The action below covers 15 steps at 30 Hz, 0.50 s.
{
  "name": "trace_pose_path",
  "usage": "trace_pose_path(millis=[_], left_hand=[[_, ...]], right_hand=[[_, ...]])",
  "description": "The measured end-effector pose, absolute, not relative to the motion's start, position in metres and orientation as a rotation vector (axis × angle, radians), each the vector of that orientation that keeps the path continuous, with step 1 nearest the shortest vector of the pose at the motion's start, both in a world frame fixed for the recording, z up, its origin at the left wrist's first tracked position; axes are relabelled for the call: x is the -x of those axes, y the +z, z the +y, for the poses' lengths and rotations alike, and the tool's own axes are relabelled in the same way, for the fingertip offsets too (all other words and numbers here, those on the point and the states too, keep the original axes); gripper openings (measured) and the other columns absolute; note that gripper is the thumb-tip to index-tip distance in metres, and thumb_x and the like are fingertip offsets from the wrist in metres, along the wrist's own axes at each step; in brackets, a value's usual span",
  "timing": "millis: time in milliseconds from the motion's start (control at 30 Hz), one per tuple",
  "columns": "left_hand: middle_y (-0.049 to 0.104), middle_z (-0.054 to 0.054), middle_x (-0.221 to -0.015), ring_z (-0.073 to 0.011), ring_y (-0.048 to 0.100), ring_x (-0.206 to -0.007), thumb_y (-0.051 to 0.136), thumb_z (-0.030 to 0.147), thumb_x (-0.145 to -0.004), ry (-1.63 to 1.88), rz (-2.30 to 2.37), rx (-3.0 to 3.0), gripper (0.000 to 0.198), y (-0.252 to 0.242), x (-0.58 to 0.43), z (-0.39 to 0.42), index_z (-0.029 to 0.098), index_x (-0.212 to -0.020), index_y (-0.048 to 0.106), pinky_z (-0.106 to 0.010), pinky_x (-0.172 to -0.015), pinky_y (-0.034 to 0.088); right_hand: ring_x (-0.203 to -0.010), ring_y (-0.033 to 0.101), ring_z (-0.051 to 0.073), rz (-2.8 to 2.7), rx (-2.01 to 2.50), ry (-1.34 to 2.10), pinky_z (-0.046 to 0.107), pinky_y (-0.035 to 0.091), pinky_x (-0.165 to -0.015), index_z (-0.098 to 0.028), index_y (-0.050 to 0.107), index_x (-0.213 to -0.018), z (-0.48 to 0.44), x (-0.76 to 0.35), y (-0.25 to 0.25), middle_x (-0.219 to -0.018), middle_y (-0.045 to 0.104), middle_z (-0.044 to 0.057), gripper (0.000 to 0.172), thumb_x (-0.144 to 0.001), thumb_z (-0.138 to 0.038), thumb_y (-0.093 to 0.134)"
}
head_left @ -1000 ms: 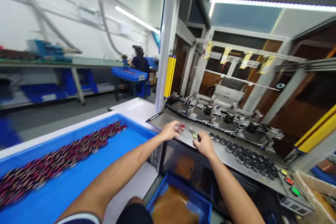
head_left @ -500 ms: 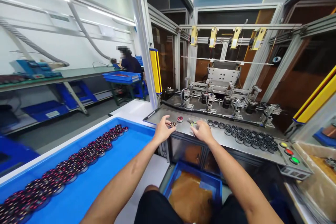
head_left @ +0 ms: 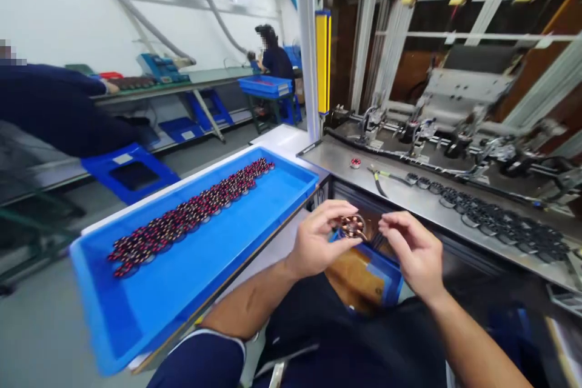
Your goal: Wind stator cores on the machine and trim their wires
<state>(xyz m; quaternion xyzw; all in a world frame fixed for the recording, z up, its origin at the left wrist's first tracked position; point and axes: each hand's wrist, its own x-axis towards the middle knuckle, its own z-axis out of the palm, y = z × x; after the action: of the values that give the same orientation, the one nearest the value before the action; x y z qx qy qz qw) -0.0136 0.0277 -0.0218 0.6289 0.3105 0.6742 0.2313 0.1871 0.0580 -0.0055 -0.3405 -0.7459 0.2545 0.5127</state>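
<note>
My left hand point(head_left: 316, 242) is closed on a round stator wound with copper wire point(head_left: 353, 227), pinched between thumb and fingers above the front edge of the bench. Just right of it is my right hand point(head_left: 416, 251), apart from the stator. Its fingers are curled together in a pinch; anything between the tips is too small to make out. Behind the hands, wire cutters with green-and-black handles point(head_left: 378, 180) lie on the metal bench point(head_left: 334, 154). A stator with a red top point(head_left: 355, 163) stands to their left.
To the left, a long blue tray point(head_left: 182, 291) holds rows of red-and-copper stators point(head_left: 195, 212). Many dark stators point(head_left: 500, 218) line the bench at right, before the machine's fixtures point(head_left: 418, 133). A blue bin point(head_left: 386, 282) sits below my hands. Two people work at the left.
My view has turned left and down. My left hand has brought the stator closer to me. My right hand has left the cutters on the bench and come beside the stator.
</note>
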Motion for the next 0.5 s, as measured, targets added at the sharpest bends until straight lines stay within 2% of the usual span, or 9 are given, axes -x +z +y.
trace_pose_path(millis=[133,300,433,500], left_hand=[[0.072,-0.011,-0.117,-0.0204,0.069,-0.109,0.077,0.006,-0.075,1.844,0.758,-2.083,0.063,-0.024,-0.002,0.008,0.019,-0.134,0.059,-0.032,-0.093,0.060],[0.073,-0.010,-0.119,-0.0184,0.073,-0.102,0.081,0.010,-0.075,1.771,0.690,-1.947,0.076,-0.032,-0.016,0.000,0.022,-0.143,0.049,-0.028,-0.090,0.061],[0.074,-0.009,-0.114,-0.0175,0.074,-0.099,0.086,0.015,-0.073,1.707,0.550,-1.733,0.080,-0.029,-0.020,-0.004,0.023,-0.143,0.047,-0.025,-0.088,0.061],[0.074,-0.009,-0.113,-0.0173,0.073,-0.100,0.087,0.013,-0.072,1.699,0.518,-1.688,0.080,-0.029,-0.020,-0.004,0.022,-0.142,0.048,-0.025,-0.089,0.060]], right_hand=[[-0.064,0.056,0.015,-1.688,0.804,1.097,0.028,0.046,-0.059,-0.023,0.069,-0.085,0.004,-0.193,0.002,-0.073,0.061,0.001,0.015,-0.088,-0.037,0.070],[-0.061,0.050,0.013,-1.480,0.846,1.472,0.028,0.041,-0.058,-0.020,0.062,-0.067,-0.001,-0.205,-0.003,-0.064,0.054,0.000,0.030,-0.092,-0.038,0.066],[-0.050,0.045,0.012,-1.433,0.454,1.911,0.027,0.037,-0.049,-0.020,0.060,-0.064,0.013,-0.236,-0.019,-0.056,0.051,-0.001,0.033,-0.089,-0.040,0.069],[-0.050,0.049,0.012,-1.539,0.319,1.988,0.027,0.039,-0.049,-0.020,0.065,-0.066,0.017,-0.245,-0.033,-0.057,0.055,0.000,0.028,-0.087,-0.038,0.070]])
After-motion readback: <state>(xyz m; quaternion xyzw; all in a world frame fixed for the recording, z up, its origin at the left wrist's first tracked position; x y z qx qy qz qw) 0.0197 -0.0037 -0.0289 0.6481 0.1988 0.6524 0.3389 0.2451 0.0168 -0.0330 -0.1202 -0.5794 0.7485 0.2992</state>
